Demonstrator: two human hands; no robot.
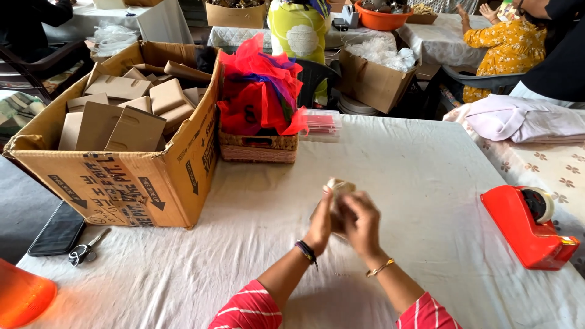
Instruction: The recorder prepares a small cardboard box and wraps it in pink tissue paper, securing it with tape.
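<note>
Both your hands are wrapped around one small tan cardboard piece, right over the middle of the white tablecloth [426,183].

Your left hand [321,222] and right hand [361,224] sit pressed together, fingers curled shut on the cardboard piece [339,187], which pokes up just above your fingertips. It's blurry, so I can't tell its long axis for sure, though it looks roughly upright. Neither hand is nearer, both touch it. Up and to the left of your fingers sits the big cardboard box [146,189] of folded brown blanks; the red tape dispenser [525,226] is well off to the right, and the wicker basket [258,148] is beyond your fingers.
</note>
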